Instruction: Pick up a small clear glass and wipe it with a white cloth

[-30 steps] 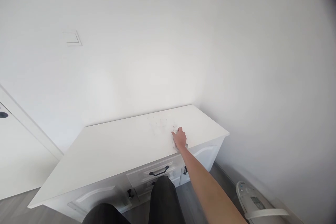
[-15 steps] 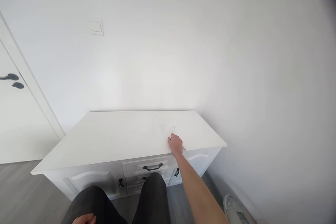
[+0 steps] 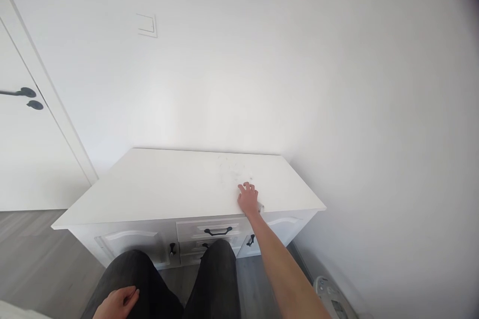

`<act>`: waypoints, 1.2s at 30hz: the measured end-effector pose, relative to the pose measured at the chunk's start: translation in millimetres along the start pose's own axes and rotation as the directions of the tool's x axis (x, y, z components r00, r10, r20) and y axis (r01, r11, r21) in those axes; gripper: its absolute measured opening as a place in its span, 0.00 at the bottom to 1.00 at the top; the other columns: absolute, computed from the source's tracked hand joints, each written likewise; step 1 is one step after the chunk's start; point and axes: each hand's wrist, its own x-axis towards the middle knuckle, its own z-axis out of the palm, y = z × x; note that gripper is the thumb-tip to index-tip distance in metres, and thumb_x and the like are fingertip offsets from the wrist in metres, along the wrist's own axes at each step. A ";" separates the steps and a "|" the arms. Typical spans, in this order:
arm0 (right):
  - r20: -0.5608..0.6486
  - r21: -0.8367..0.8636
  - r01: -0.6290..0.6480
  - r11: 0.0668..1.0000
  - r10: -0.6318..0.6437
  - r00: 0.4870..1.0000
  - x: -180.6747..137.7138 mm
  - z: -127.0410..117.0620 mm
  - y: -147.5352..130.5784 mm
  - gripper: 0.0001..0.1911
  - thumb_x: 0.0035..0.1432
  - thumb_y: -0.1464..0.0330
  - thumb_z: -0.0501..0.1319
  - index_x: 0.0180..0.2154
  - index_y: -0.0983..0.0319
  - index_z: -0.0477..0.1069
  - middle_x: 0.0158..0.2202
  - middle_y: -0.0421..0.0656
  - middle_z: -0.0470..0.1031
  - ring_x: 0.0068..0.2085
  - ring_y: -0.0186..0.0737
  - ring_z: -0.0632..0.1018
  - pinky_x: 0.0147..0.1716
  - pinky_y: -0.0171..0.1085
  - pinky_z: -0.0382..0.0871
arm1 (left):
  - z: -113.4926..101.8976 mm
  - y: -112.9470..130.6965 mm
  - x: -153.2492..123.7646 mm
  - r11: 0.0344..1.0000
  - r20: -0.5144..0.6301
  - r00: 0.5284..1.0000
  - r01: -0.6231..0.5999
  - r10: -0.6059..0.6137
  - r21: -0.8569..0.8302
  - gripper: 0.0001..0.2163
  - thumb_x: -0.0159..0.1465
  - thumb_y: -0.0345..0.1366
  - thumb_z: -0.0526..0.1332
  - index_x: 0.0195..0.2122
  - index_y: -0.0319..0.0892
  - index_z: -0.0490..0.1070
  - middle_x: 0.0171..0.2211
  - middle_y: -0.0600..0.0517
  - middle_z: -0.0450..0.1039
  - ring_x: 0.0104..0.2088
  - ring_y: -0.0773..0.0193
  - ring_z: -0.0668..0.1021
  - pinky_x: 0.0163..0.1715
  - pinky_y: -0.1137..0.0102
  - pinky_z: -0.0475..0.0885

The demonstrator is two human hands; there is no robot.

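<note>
My right hand [image 3: 248,199] presses on the white cabinet top [image 3: 168,179] near its front edge, its fingers bent and spread. A crumpled white tissue-like piece [image 3: 261,207] pokes out from under the palm, mostly hidden by the hand. Just beyond my fingertips, small specks and a faint grey smudge [image 3: 235,173] mark the surface. Over my dark-trousered leg, my left hand [image 3: 118,302] rests with its fingers curled and the thumb against them. I see nothing in it.
Below the top are drawers with a black handle [image 3: 218,232] and side doors. White walls stand behind and to the right. A door with a black lever [image 3: 28,92] is at the left. A pale appliance [image 3: 331,299] stands on the floor at lower right.
The fingers of my right hand have spread from a closer curl, and the hand has shifted slightly left with the white piece. My left hand shows more fully. The whole view has shifted slightly.
</note>
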 end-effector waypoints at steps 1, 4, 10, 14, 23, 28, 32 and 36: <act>0.005 -0.003 0.008 1.000 -0.008 1.000 -0.3 1.0 -0.5 0.29 0.67 0.73 0.52 0.66 0.53 0.69 0.70 0.48 0.65 0.67 0.54 0.64 0.60 0.49 0.62 | -1.2 0.3 -1.1 1.000 0.001 1.000 -0.002 0.002 -0.004 0.19 0.67 0.50 0.43 0.22 0.47 0.50 0.24 0.47 0.75 0.30 0.52 0.80 0.35 0.63 0.66; 0.020 -0.012 0.005 1.000 -0.004 1.000 -1.1 3.9 -2.0 0.33 0.67 0.74 0.51 0.70 0.51 0.65 0.74 0.45 0.61 0.69 0.57 0.62 0.63 0.52 0.60 | -3.4 2.0 -6.6 1.000 -0.046 0.999 -0.026 0.025 -0.017 0.20 0.68 0.50 0.45 0.21 0.46 0.52 0.22 0.49 0.74 0.28 0.53 0.79 0.33 0.64 0.66; 0.049 -0.023 -0.045 0.999 0.046 0.998 -0.9 7.1 -3.6 0.36 0.68 0.72 0.48 0.74 0.48 0.59 0.76 0.46 0.56 0.70 0.62 0.64 0.61 0.54 0.64 | -32.9 65.8 1.6 0.933 -0.439 0.847 -0.356 0.300 -0.049 0.20 0.73 0.48 0.53 0.24 0.48 0.66 0.24 0.54 0.72 0.25 0.62 0.77 0.30 0.68 0.69; 0.098 -0.035 -0.076 0.996 0.080 0.992 3.0 11.9 -2.3 0.38 0.67 0.72 0.50 0.75 0.44 0.54 0.80 0.45 0.47 0.75 0.72 0.53 0.67 0.67 0.54 | -79.8 156.4 63.8 0.852 -0.605 0.696 -0.521 0.387 -0.054 0.11 0.75 0.41 0.54 0.37 0.47 0.72 0.37 0.46 0.76 0.39 0.57 0.80 0.41 0.65 0.77; 0.217 -0.029 -0.049 0.998 0.054 0.975 13.6 14.1 3.4 0.41 0.68 0.72 0.52 0.76 0.40 0.49 0.81 0.47 0.40 0.78 0.75 0.48 0.68 0.74 0.49 | -125.4 254.2 249.9 0.869 -0.228 0.853 -0.492 0.470 -0.047 0.23 0.71 0.51 0.62 0.66 0.55 0.71 0.75 0.41 0.58 0.76 0.34 0.56 0.70 0.33 0.54; 0.230 -0.021 -0.044 0.999 0.047 0.972 16.4 12.4 3.1 0.34 0.72 0.67 0.51 0.75 0.41 0.53 0.80 0.47 0.45 0.78 0.73 0.48 0.68 0.74 0.48 | -135.9 282.6 287.6 0.859 -0.036 0.860 -0.511 0.509 -0.045 0.37 0.71 0.63 0.56 0.77 0.54 0.54 0.80 0.40 0.40 0.78 0.30 0.42 0.70 0.27 0.38; 0.255 -0.018 -0.058 0.998 0.061 0.965 19.3 11.7 1.1 0.34 0.73 0.65 0.51 0.76 0.42 0.52 0.80 0.47 0.46 0.78 0.72 0.49 0.68 0.74 0.48 | -137.5 299.0 296.8 0.842 0.059 0.840 -0.537 0.539 -0.052 0.37 0.71 0.65 0.53 0.77 0.56 0.53 0.80 0.42 0.40 0.79 0.33 0.41 0.69 0.26 0.36; 0.265 -0.022 -0.052 0.998 0.056 0.963 19.8 10.0 -0.9 0.34 0.73 0.64 0.49 0.76 0.43 0.50 0.80 0.44 0.46 0.78 0.72 0.47 0.68 0.75 0.48 | -131.7 306.6 298.3 0.826 0.101 0.820 -0.560 0.563 -0.058 0.32 0.73 0.61 0.51 0.75 0.60 0.57 0.80 0.47 0.44 0.79 0.35 0.42 0.68 0.24 0.33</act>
